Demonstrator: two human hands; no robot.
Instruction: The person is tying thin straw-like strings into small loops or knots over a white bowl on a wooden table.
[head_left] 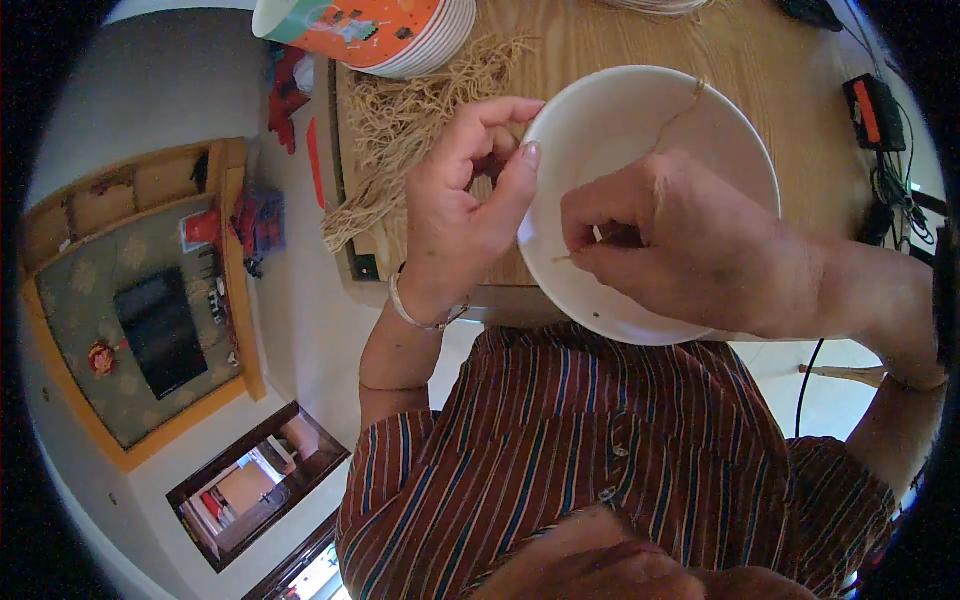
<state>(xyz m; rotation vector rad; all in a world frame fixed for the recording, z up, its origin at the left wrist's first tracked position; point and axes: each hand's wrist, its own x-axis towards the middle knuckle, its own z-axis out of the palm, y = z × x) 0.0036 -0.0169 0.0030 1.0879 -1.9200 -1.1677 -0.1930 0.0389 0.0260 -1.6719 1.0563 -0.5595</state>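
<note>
A white round paper tub (610,110) is tipped so that its open mouth faces me at the table's near edge. My left hand (460,200) grips its left rim between thumb and fingers. Inside the mouth, my right hand (680,240) is closed in a pinch on the end of a thin piece of twine (682,115); a short tip pokes out past the fingertips. Another stretch of this twine runs up the inner wall to the far rim, where it looks knotted. Low on the wall there is a small dark hole (597,315). My right hand hides the middle of the twine.
Loose, crinkled twine strands (400,130) lie on the wooden table (600,35) to the left. Behind them is a stack of orange-printed paper tubs (385,35). A black-and-orange box (865,112) and tangled black cables (890,190) sit at the right.
</note>
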